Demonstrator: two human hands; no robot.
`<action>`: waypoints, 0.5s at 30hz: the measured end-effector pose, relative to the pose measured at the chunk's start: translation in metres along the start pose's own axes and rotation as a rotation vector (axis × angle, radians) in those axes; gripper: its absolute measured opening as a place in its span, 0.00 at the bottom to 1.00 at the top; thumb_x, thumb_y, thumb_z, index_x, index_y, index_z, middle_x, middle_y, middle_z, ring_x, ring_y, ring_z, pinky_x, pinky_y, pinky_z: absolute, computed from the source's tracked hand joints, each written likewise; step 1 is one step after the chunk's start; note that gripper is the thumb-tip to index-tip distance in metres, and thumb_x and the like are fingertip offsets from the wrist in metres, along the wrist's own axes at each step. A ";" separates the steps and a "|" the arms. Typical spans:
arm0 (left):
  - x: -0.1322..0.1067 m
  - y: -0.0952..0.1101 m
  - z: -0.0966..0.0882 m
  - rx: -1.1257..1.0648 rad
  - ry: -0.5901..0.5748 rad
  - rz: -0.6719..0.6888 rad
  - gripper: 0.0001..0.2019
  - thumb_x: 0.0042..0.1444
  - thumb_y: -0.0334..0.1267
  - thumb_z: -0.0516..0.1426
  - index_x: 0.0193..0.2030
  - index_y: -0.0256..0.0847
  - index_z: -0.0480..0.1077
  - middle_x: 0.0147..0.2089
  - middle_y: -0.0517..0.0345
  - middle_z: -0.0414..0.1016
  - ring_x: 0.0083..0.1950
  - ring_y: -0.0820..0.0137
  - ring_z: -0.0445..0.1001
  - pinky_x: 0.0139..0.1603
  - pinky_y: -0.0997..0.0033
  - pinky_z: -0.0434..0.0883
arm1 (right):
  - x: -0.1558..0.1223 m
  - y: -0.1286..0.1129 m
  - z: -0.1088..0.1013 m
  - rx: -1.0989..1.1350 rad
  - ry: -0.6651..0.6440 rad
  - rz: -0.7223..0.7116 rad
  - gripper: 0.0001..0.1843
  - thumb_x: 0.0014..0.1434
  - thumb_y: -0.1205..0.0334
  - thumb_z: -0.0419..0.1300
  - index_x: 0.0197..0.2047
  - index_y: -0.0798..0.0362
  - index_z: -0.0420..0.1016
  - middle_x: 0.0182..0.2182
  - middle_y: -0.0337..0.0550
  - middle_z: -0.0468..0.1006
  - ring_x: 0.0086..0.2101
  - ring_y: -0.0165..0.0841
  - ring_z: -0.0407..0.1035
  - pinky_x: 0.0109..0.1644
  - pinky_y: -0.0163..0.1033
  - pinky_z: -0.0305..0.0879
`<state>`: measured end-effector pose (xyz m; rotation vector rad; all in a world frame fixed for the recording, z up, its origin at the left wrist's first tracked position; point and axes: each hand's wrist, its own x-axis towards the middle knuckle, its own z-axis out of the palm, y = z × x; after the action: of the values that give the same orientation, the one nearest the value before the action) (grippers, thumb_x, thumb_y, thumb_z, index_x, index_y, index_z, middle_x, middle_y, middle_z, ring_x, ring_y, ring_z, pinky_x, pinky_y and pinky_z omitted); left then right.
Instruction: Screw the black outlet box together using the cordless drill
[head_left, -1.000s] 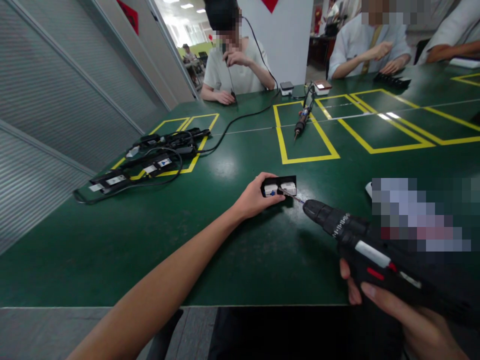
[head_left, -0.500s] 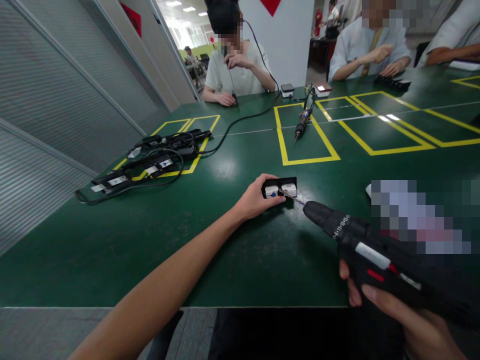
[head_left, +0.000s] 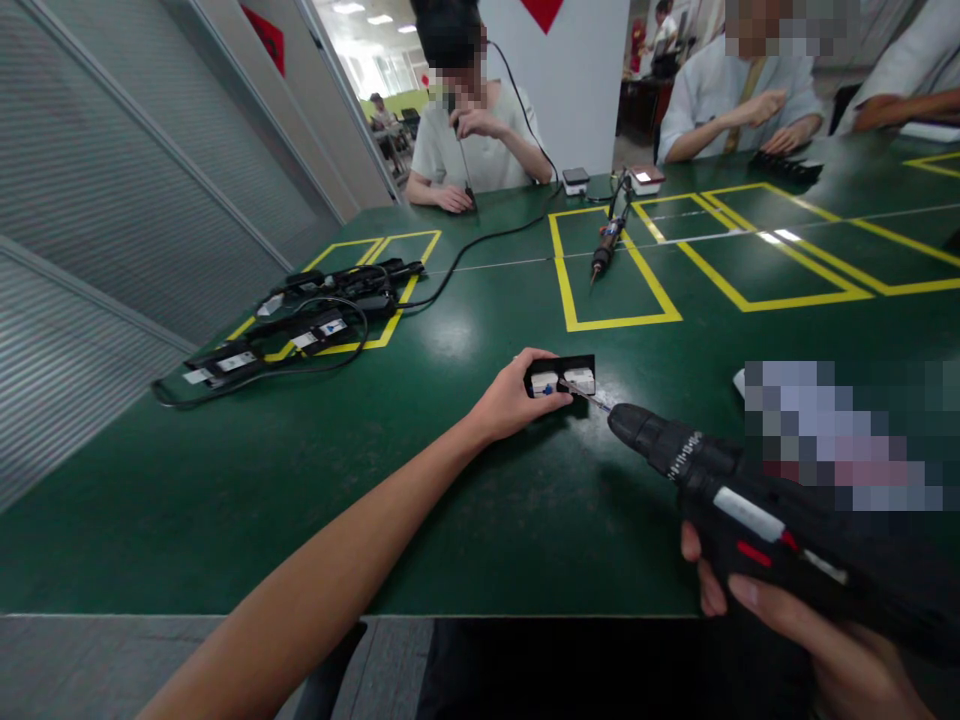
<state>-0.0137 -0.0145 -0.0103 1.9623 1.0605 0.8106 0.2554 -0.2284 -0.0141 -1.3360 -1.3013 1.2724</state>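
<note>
My left hand (head_left: 517,398) is closed around the left end of a small black part with white modules (head_left: 579,381), holding it on the green table (head_left: 420,500). One of the modules carries a blue mark. My right hand (head_left: 780,610) grips a black cordless drill (head_left: 720,475) by its handle. From the chuck a long thin bit (head_left: 591,394) points left, and its tip reaches the middle of the black part, between the white modules. Whether a screw sits under the tip is too small to tell.
Black parts with cables (head_left: 322,310) lie at the left. A second electric screwdriver (head_left: 606,250) rests inside a yellow taped rectangle (head_left: 622,325). A blurred-out object (head_left: 832,430) lies right of the drill. People (head_left: 480,130) sit across the table, one with a black strip (head_left: 787,167).
Almost nothing differs. The whole view has shifted by a few pixels, while both hands, the drill and the black part keep their places relative to each other.
</note>
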 end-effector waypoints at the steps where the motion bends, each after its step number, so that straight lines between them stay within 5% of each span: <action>1: 0.000 0.000 0.000 -0.001 0.001 0.002 0.27 0.49 0.46 0.63 0.54 0.40 0.62 0.48 0.51 0.71 0.44 0.65 0.73 0.46 0.62 0.72 | 0.000 0.000 0.000 0.004 -0.006 0.005 0.13 0.59 0.52 0.56 0.46 0.44 0.73 0.33 0.41 0.78 0.31 0.40 0.73 0.38 0.41 0.70; 15: 0.001 0.000 0.000 -0.027 -0.010 -0.010 0.26 0.50 0.46 0.63 0.54 0.40 0.61 0.47 0.51 0.72 0.43 0.65 0.73 0.45 0.63 0.72 | -0.006 -0.006 0.001 -0.084 0.049 -0.012 0.12 0.57 0.52 0.60 0.45 0.42 0.75 0.34 0.41 0.81 0.31 0.41 0.76 0.36 0.39 0.75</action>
<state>-0.0134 -0.0138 -0.0099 1.9354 1.0475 0.8046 0.2536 -0.2339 -0.0073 -1.4073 -1.3389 1.1807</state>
